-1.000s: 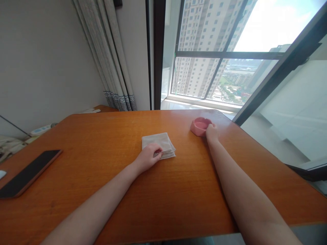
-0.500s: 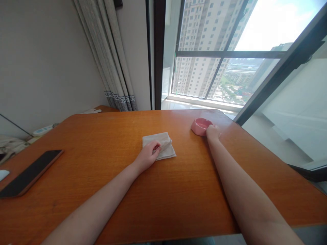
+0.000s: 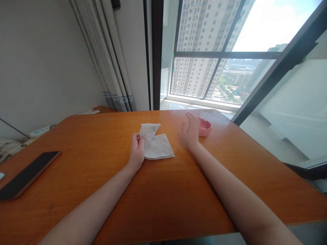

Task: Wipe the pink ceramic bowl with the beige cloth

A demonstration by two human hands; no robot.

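Note:
My left hand point(image 3: 137, 148) pinches the left side of a folded white cloth point(image 3: 158, 147), lifting one corner flap upright while the rest lies flat on the wooden table point(image 3: 122, 197). To the right, a pink ashtray point(image 3: 205, 128) with notches in its rim sits near the far edge. In front of its left part is my right hand point(image 3: 191, 131), blurred by motion, with fingers spread and nothing held. Whether this hand touches the ashtray is unclear.
A dark flat slab with a brown edge point(image 3: 29, 175) lies on the table at the left. Behind the table stand a grey curtain point(image 3: 112, 68), a dark frame post point(image 3: 156, 61) and a large window point(image 3: 219, 54).
My right hand has let go of the ashtray and moved left. My left hand has shifted left and raised a flap of the cloth.

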